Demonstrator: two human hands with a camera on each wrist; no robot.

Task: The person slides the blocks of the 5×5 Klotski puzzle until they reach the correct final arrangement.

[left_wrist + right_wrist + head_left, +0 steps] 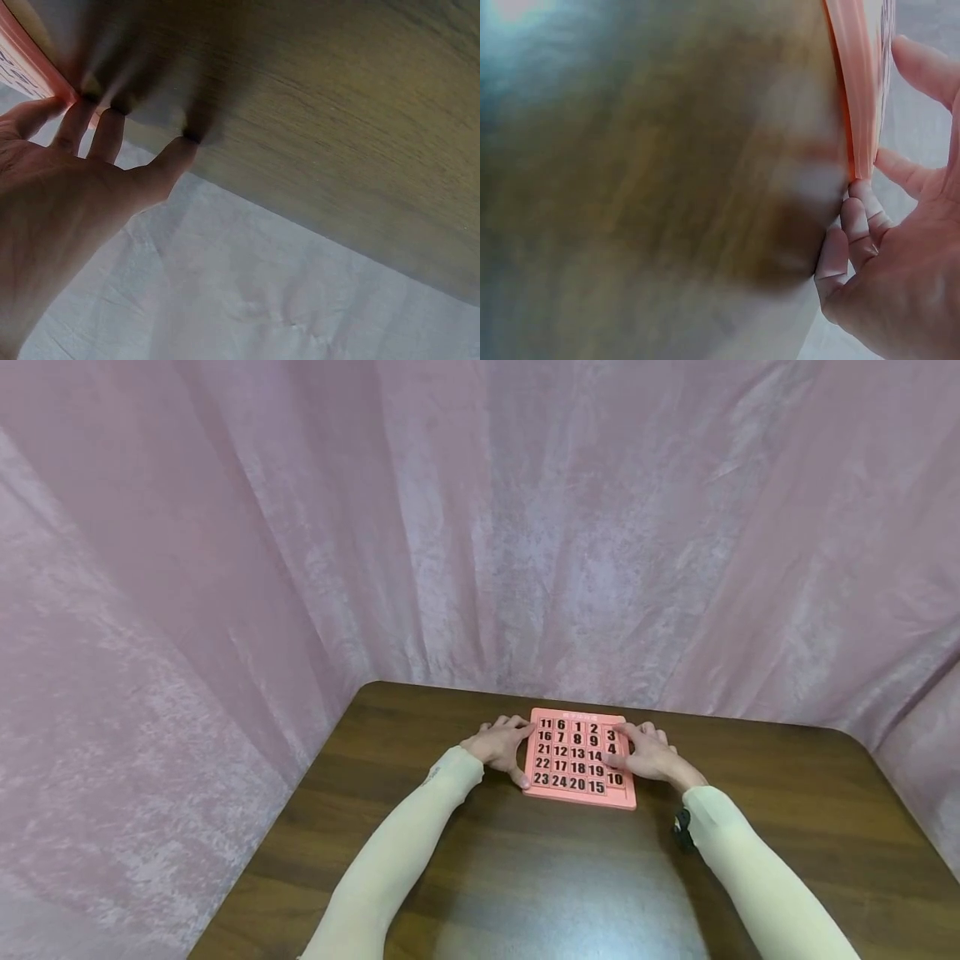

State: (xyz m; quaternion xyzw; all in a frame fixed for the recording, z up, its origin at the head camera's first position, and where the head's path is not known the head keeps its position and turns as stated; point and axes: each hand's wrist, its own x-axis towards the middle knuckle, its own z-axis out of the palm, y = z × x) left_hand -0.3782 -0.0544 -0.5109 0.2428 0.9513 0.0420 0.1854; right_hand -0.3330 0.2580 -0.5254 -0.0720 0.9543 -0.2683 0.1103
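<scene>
A pink number slide puzzle (631, 797) lies flat on the wooden table, its white tiles printed with black numbers. At its left edge is my left hand (495, 747), fingers spread, index fingertip at the upper part of the edge and thumb by the lower left corner. In the left wrist view the other fingertips (186, 144) rest on the table. My right hand (651, 758) reaches over the right edge, index finger by tile 3 and thumb on the right column, hiding a tile below 4. A gap shows beneath tile 10 (615, 779).
The dark wooden table (570, 877) has rounded far corners. Pink velvet curtain (480, 527) hangs behind its far edge and along the left side. A dark band (682, 829) sits at the right wrist, below the pale sleeve.
</scene>
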